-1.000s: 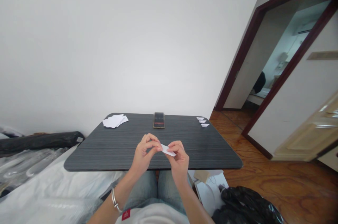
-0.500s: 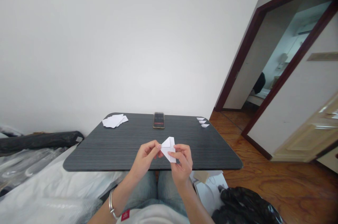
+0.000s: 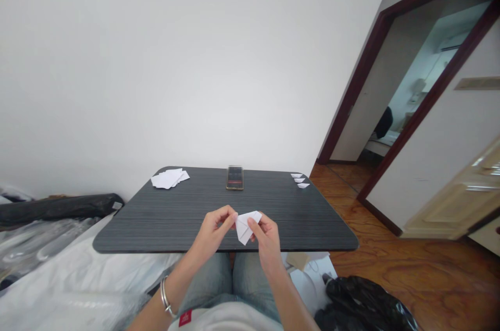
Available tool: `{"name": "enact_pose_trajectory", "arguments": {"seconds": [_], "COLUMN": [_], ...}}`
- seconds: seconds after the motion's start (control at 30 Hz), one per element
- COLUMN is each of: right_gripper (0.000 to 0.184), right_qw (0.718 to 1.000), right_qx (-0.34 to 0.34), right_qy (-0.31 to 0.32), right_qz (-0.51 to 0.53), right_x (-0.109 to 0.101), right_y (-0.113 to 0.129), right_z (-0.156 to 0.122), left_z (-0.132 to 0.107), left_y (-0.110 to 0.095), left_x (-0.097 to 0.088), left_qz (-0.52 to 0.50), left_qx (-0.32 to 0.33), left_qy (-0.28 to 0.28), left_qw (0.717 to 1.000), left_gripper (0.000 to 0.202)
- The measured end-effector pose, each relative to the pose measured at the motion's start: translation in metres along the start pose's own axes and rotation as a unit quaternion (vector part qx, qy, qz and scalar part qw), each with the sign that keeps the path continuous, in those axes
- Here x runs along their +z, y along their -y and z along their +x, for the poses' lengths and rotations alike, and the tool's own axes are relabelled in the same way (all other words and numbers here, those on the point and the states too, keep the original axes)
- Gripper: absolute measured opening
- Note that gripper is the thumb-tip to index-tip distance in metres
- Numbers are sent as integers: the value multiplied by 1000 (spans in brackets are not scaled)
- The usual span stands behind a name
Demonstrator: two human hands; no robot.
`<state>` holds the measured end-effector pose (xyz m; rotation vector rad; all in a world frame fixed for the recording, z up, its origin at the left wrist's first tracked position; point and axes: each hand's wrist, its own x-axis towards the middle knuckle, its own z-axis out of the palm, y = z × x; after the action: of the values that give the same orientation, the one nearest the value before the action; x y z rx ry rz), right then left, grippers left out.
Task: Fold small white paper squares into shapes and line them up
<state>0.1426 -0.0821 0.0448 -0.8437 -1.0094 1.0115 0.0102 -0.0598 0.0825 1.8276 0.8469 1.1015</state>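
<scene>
A small folded white paper (image 3: 245, 226) is held above the near edge of the dark table (image 3: 187, 216). My left hand (image 3: 214, 231) pinches its left side with fingers closed. My right hand (image 3: 265, 234) grips its right side, thumb on top. A stack of white paper sheets (image 3: 169, 178) lies at the table's far left. Three small folded white paper pieces (image 3: 300, 180) sit in a row at the far right. A phone (image 3: 235, 178) stands upright at the far middle of the table.
A white wall rises behind the table. Clear plastic sheeting (image 3: 58, 279) and a black roll (image 3: 58, 207) lie to the left. A black bag (image 3: 363, 305) and white items rest on the wooden floor at right, beside an open doorway (image 3: 410, 91).
The paper was turned from a narrow flat strip to a broader folded shape, then lowered and tilted between both hands. My hands stayed over the table's near edge.
</scene>
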Motion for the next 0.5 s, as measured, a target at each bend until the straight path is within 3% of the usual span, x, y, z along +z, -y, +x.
{"name": "enact_pose_trajectory", "arguments": {"seconds": [0.2, 0.37, 0.5], "right_gripper": [23, 20, 19], "right_qw": [997, 999, 999], "right_qx": [-17, 6, 1], "right_qy": [-71, -42, -17], "right_qz": [30, 34, 37], "right_x": [2, 3, 2], "right_y": [-3, -1, -1], "right_z": [-2, -3, -2], "left_z": [-3, -3, -5], "left_y": [3, 2, 2], "left_x": [8, 8, 5], "left_qz": [-46, -42, -18], "left_qx": [-12, 4, 13], "left_qy": [12, -70, -52], "left_qw": [999, 997, 998], "left_gripper": [17, 18, 15]}}
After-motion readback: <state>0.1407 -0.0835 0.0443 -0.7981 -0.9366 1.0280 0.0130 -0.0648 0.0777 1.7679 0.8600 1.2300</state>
